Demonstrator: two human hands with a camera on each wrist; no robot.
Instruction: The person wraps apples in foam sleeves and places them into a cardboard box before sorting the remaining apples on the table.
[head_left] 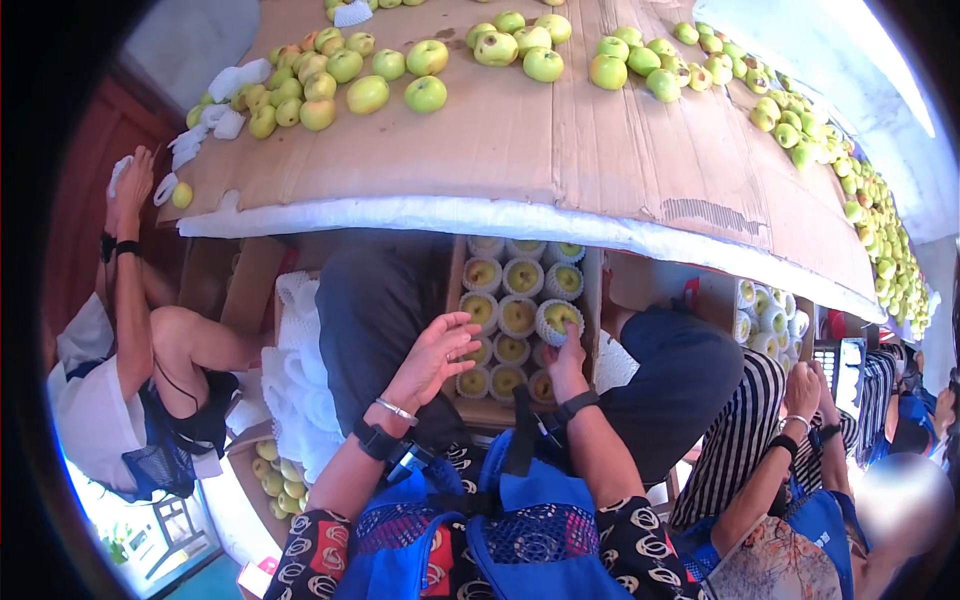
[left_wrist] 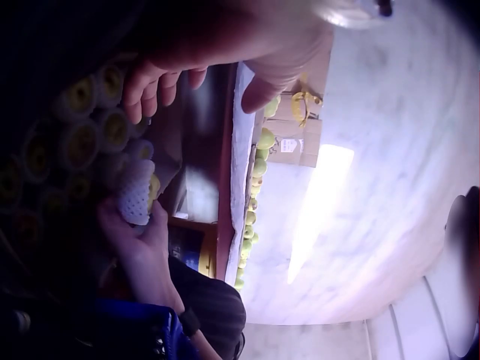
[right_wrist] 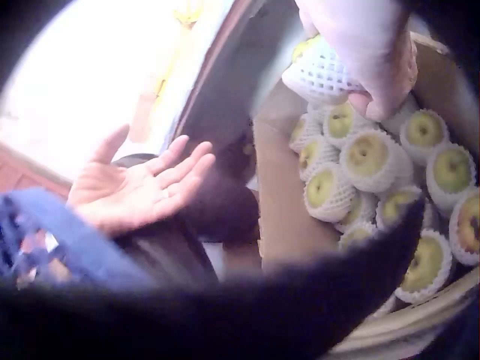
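Observation:
My right hand (head_left: 568,366) grips an apple (head_left: 559,321) in a white foam net sleeve, over the right side of a cardboard box (head_left: 593,275). In the right wrist view, the sleeved apple (right_wrist: 321,73) is above the others, its yellow-green top showing past the net. Rows of net-wrapped apples (head_left: 518,317) fill the box between my knees. My left hand (head_left: 430,362) hovers over the box's left side, its fingers spread and slightly bent. The right wrist view shows that palm (right_wrist: 135,191) turned up with nothing on it.
Ahead is a cardboard-covered table (head_left: 480,150) with loose apples (head_left: 340,70) along its back and right. White foam sleeves (head_left: 300,390) are heaped left of my leg. People sit on both sides, one with a forearm (head_left: 128,250) by the table's left end.

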